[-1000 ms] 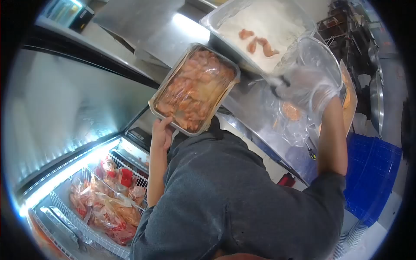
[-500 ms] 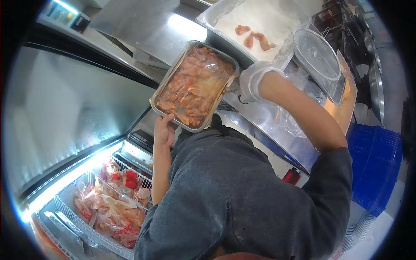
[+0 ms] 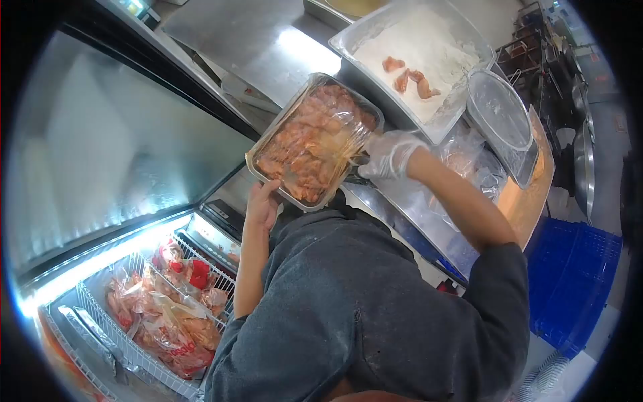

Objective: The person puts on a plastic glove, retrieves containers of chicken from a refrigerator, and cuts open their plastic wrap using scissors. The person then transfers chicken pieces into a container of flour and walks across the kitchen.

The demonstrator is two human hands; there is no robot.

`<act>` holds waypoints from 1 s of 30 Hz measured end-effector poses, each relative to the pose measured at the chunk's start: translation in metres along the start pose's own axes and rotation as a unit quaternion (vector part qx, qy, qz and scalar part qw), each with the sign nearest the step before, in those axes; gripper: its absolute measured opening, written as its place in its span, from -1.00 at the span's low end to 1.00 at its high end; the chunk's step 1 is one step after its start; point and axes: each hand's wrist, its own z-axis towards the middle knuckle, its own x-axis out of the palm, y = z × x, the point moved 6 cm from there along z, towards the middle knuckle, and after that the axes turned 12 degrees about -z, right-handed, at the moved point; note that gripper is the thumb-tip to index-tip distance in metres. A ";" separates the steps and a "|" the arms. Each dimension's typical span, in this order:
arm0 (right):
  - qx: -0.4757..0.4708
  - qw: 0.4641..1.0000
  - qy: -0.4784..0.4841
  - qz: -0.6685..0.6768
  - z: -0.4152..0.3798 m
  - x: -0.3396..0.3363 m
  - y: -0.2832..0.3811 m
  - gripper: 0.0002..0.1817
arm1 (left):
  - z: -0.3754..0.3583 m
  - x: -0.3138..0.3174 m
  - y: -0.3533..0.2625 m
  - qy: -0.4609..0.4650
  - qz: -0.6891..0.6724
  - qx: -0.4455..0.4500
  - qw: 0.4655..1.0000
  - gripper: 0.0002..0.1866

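Note:
A metal tray of raw chicken pieces, covered with clear plastic wrap, is held tilted in front of my body. My bare left hand grips its near-left rim, thumb on top and fingers underneath. At the right rim, my right hand in a clear glove is closed on the edge of the wrap, which creases toward the fingers. A small dark item shows beside the glove; I cannot make out what it is.
A tub of white flour holds several chicken pieces. Beside it rests a round sieve. At lower left is an open chest freezer with wire baskets of bagged meat. A blue crate stands at right.
The tray and both hands sit slightly further right and lower in view. My gloved hand has turned, and its fingers now close over the tray's right edge, where the wrap looks bunched.

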 end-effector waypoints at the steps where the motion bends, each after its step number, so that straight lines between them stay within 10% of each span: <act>1: -0.004 1.000 -0.012 0.002 0.000 0.002 0.008 -0.41 | 0.001 -0.001 0.001 0.000 -0.001 0.003 1.000 -0.55; 12: -0.089 0.985 -0.098 0.111 0.020 0.043 0.000 -0.50 | 0.001 0.000 -0.001 -0.009 -0.009 0.010 1.000 -0.48; 18: -0.145 0.985 0.041 0.078 0.007 0.070 -0.027 -0.48 | -0.001 0.003 -0.002 -0.007 -0.025 0.009 1.000 -0.52; 24: -0.251 0.965 -0.064 -0.037 -0.075 0.059 -0.069 -0.55 | 0.000 -0.001 -0.001 -0.014 -0.023 0.016 1.000 -0.53; 26: -0.278 0.915 -0.291 -0.015 -0.116 0.035 -0.084 -0.63 | 0.002 -0.005 0.000 -0.017 -0.024 0.011 1.000 -0.53; 28: -0.023 0.994 -0.008 0.105 -0.132 -0.017 -0.087 -0.72 | 0.002 -0.005 0.001 -0.020 -0.024 0.006 0.999 -0.53; 30: 0.070 0.982 -0.085 0.156 -0.149 -0.027 -0.116 -0.74 | 0.000 0.000 0.000 -0.011 -0.025 0.008 1.000 -0.51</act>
